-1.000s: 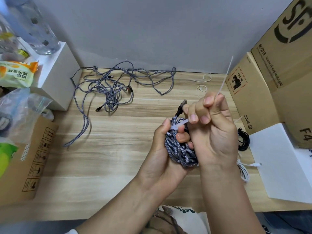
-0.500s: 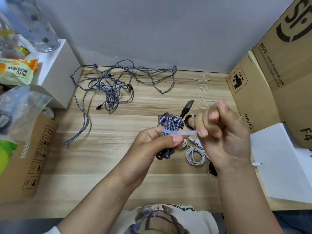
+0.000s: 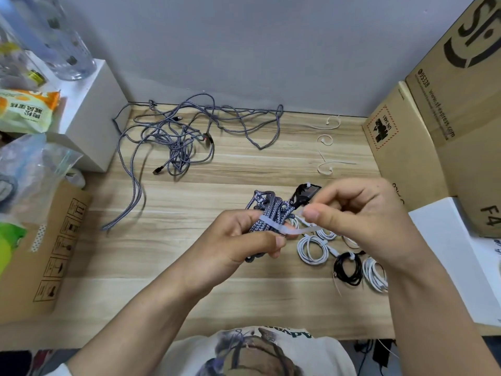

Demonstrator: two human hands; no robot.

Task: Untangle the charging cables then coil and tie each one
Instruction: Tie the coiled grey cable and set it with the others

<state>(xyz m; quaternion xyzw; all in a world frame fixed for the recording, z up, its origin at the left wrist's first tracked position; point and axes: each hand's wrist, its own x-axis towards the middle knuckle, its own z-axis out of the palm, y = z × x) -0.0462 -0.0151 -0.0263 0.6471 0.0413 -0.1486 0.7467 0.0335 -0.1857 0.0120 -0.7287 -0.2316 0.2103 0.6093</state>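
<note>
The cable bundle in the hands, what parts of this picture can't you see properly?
Head view only:
- Grey braided bundle: its lower half is hidden behind the left hand.
- White zip tie: its far end vanishes into the right hand, so whether it is locked is unclear.
- Finished coils: a white coil is partly covered by the right forearm.
- Cardboard box: cut off by the picture's right edge.
</note>
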